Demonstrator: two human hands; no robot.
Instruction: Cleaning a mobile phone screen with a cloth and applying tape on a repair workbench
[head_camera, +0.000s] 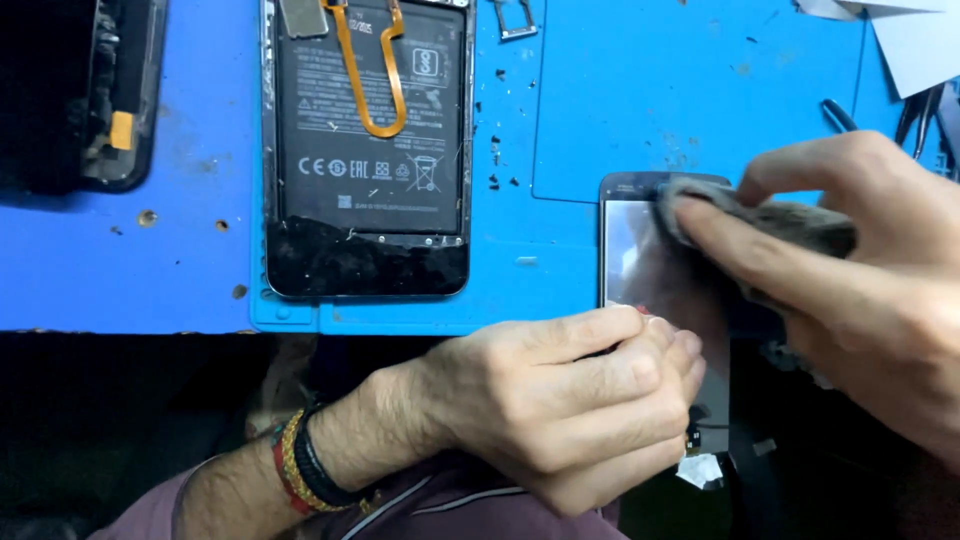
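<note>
A phone screen panel (640, 250) with a glossy glass face lies over the front edge of the blue work mat (640, 100). My left hand (570, 400) grips the panel's lower end, fingers curled over it. My right hand (850, 270) presses a grey cloth (790, 225) against the glass near the panel's top right. Part of the panel is hidden under both hands.
An opened phone (365, 150) with its black battery and an orange flex cable showing lies on the mat at upper centre. Another dark device (85, 95) sits at the far left. A small metal tray (515, 18) and dark tool handles (915, 115) lie along the top.
</note>
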